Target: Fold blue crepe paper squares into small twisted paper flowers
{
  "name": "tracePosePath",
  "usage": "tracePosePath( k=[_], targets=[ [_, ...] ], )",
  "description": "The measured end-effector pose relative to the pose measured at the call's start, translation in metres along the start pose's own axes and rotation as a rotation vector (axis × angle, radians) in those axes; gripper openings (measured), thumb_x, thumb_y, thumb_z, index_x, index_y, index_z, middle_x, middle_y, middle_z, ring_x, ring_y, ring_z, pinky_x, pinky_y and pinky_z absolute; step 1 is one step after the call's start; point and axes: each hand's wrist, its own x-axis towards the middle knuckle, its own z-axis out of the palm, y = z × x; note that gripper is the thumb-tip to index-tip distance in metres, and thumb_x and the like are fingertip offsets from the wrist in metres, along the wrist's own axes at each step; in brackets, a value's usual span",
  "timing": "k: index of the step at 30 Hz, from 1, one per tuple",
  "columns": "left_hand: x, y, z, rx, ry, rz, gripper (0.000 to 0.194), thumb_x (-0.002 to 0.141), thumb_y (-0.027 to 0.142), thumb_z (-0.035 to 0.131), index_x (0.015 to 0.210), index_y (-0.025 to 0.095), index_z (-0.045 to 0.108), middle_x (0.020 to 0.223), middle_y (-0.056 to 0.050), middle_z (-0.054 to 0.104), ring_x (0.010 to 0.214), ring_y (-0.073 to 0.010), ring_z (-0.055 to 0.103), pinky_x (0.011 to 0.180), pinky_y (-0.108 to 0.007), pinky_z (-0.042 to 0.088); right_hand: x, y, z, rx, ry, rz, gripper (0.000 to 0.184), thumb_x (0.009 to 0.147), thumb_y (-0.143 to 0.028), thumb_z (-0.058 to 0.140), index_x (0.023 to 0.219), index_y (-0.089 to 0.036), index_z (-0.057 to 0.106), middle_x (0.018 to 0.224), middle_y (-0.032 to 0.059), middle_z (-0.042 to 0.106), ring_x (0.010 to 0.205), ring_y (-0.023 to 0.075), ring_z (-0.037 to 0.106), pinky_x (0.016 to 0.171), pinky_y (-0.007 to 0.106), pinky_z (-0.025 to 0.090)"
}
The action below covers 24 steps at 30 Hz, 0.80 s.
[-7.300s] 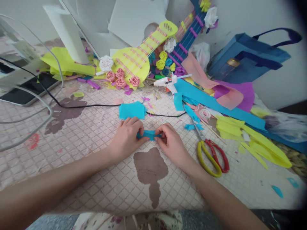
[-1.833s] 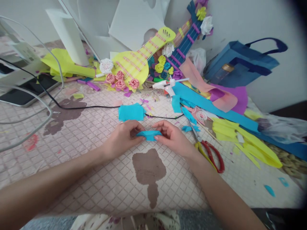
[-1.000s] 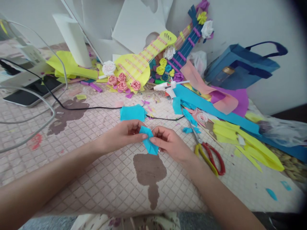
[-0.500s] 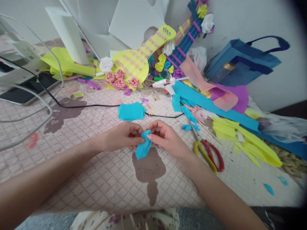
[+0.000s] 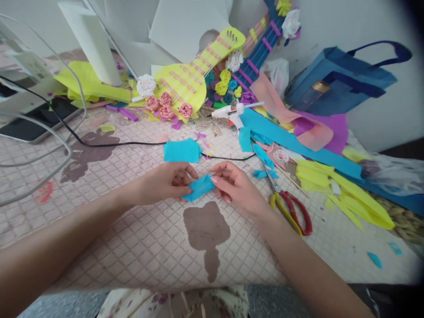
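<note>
Between my two hands a small strip of blue crepe paper (image 5: pixel 199 187) is stretched slantwise over the quilted cloth. My left hand (image 5: pixel 170 180) pinches its lower left end between thumb and fingers. At the upper right end, my right hand (image 5: pixel 232 183) grips it with thumb and index finger. Just beyond the hands lies a stack of blue paper pieces (image 5: pixel 181 151), flat on a black cable. Scissors (image 5: pixel 280 194) with one red and one yellow handle lie to the right of my right hand, their blades beside blue scraps (image 5: pixel 264 173).
A white glue gun (image 5: pixel 232 113) rests behind the hands. Yellow (image 5: pixel 185 86) and blue (image 5: pixel 253 66) paper guitars with paper flowers stand at the back. To the right are a long blue paper strip (image 5: pixel 298 152), yellow paper (image 5: pixel 361 198) and a blue bag (image 5: pixel 338 84). A tablet (image 5: pixel 36 121) lies left.
The blue strip has turned from hanging nearly upright to a flatter slant. My hands have moved slightly apart, so each now holds one end. The view has shifted a little.
</note>
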Motion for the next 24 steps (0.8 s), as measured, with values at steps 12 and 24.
tracePosePath(
  k=[12, 24],
  targets=[
    [-0.006, 0.002, -0.009, 0.611, 0.341, 0.263, 0.014, 0.077, 0.028, 0.059, 0.083, 0.017, 0.063, 0.084, -0.004, 0.063, 0.07, -0.0148, 0.056, 0.065, -0.027, 0.045, -0.007, -0.004, -0.005, -0.673, 0.078, -0.223, 0.014, 0.082, -0.02, 0.057, 0.095, -0.022, 0.053, 0.093, 0.0021, 0.055, 0.065, 0.0101, 0.051, 0.061, 0.027, 0.045],
    [-0.005, -0.01, -0.005, 0.699, 0.252, 0.282, 0.011, 0.08, 0.022, 0.056, 0.077, 0.016, 0.064, 0.082, -0.004, 0.055, 0.07, -0.014, 0.053, 0.063, -0.026, 0.041, -0.007, 0.001, 0.0, -0.875, -0.044, -0.299, 0.009, 0.081, -0.014, 0.059, 0.079, -0.021, 0.054, 0.088, 0.0007, 0.049, 0.07, 0.011, 0.05, 0.063, 0.026, 0.04]
  ],
)
